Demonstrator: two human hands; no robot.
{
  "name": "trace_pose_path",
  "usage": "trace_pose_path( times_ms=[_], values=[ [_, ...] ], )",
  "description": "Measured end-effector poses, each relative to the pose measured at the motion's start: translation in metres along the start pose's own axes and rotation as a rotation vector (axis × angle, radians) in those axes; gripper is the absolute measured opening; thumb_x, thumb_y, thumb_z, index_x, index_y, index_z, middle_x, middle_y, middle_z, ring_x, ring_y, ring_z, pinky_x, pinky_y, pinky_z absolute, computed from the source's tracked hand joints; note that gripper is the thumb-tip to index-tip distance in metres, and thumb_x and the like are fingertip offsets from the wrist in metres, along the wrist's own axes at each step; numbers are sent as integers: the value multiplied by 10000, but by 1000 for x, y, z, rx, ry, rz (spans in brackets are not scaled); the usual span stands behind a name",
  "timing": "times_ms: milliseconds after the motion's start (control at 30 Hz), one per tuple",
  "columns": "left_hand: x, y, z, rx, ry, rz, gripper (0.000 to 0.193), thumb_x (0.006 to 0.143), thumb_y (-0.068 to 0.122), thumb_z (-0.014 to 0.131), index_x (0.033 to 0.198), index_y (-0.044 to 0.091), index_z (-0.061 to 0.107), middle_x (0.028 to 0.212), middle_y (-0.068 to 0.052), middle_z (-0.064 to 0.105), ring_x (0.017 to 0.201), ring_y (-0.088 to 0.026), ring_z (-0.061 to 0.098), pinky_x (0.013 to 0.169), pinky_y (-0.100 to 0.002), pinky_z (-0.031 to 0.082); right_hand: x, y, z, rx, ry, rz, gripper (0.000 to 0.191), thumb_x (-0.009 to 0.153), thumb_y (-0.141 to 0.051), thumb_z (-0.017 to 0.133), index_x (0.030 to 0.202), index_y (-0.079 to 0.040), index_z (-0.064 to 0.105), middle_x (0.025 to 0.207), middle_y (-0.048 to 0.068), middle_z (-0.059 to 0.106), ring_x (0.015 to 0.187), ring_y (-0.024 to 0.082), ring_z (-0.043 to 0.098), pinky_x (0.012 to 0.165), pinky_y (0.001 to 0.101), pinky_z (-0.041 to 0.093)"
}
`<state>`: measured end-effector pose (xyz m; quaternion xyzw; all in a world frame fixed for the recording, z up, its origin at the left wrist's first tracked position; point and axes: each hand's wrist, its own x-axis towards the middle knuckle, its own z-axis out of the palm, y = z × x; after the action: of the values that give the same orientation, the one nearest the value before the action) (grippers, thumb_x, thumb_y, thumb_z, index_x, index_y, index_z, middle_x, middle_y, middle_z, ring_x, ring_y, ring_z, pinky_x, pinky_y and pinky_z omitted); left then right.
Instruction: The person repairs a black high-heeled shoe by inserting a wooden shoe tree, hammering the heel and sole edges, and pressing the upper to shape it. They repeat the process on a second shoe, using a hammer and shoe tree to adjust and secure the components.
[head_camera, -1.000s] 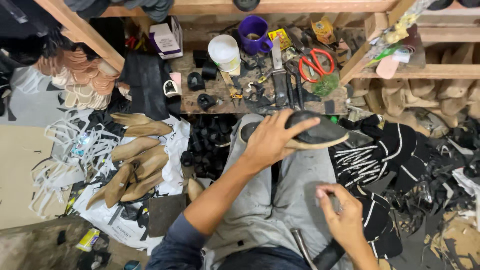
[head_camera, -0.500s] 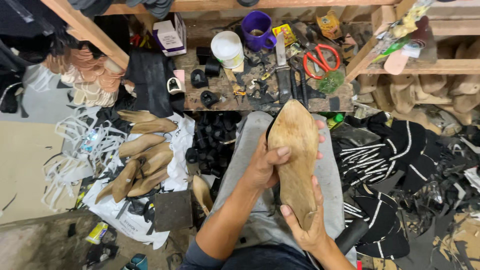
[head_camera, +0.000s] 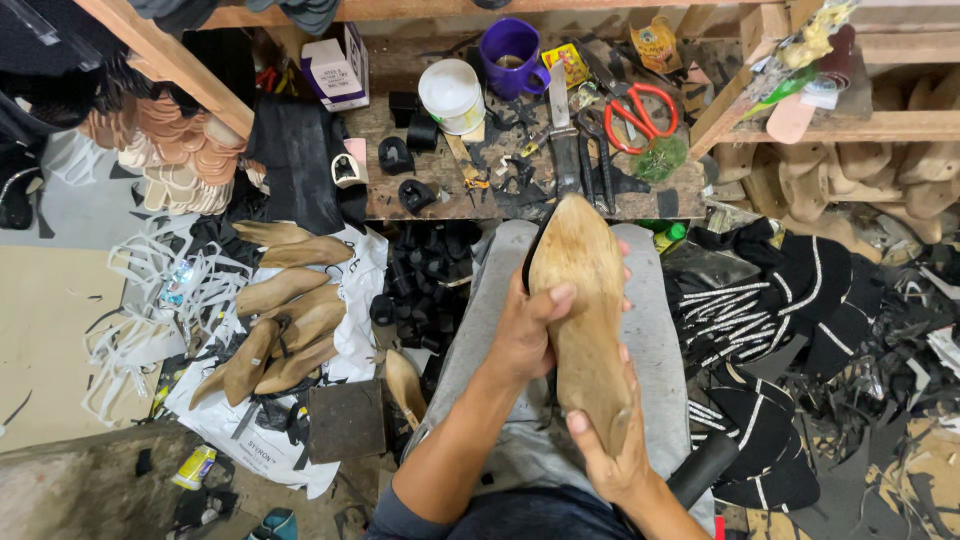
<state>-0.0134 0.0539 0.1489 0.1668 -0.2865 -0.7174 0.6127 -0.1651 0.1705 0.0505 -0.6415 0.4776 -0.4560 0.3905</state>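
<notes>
A wooden shoe last (head_camera: 583, 300) with dark material at its far edge lies sole-up over my lap, toe pointing away from me. My left hand (head_camera: 527, 335) grips its left side, thumb pressed on the sole. My right hand (head_camera: 610, 455) cups the near heel end from below, thumb on the wood. Both hands hold the same last above my grey-trousered legs (head_camera: 655, 350).
A cluttered wooden bench (head_camera: 400, 195) ahead carries red-handled scissors (head_camera: 637, 112), a purple mug (head_camera: 511, 55), a white tub (head_camera: 452, 95) and a knife (head_camera: 563, 140). Several wooden lasts (head_camera: 285, 325) lie on the floor at left. Black striped shoe uppers (head_camera: 765, 330) pile up at right.
A second ago my left hand held the shoe upright on my knee while my right hand was low by my lap. Now the last is turned sole-up and both hands grip it.
</notes>
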Motion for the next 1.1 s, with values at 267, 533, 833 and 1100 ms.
trace_pose_path(
  times_ms=[267,533,833,1100],
  values=[
    [22,11,-14,964,-29,264,768,808,228,839,1482,92,496,1346,-179,637,1200,-301,643,1038,-437,560,60,-32,-38,164,199,-250,879,1014,-641,511,1583,-1,318,1567,161,344,1499,279,373,1304,428,298],
    [27,-1,-8,1912,-253,438,1113,630,271,942,1569,167,354,1375,-186,540,1217,-349,558,1091,-547,368,110,-32,-52,-312,58,-111,614,988,-202,647,1526,6,435,1457,204,501,1376,345,498,1181,463,382],
    [-11,-2,-102,1123,125,215,1010,709,95,917,1556,42,370,1424,-153,540,1359,-295,556,1154,-379,439,163,-17,-57,-612,-219,-286,877,701,-391,883,1412,6,556,1320,262,491,1246,431,472,1062,491,397],
    [-13,-7,-120,1113,137,182,990,736,88,899,1571,42,370,1439,-145,545,1373,-269,535,1175,-366,418,186,-21,-53,-498,-323,-261,561,693,-306,875,1109,-24,627,1196,180,580,1185,391,531,1039,478,404]
  ],
)
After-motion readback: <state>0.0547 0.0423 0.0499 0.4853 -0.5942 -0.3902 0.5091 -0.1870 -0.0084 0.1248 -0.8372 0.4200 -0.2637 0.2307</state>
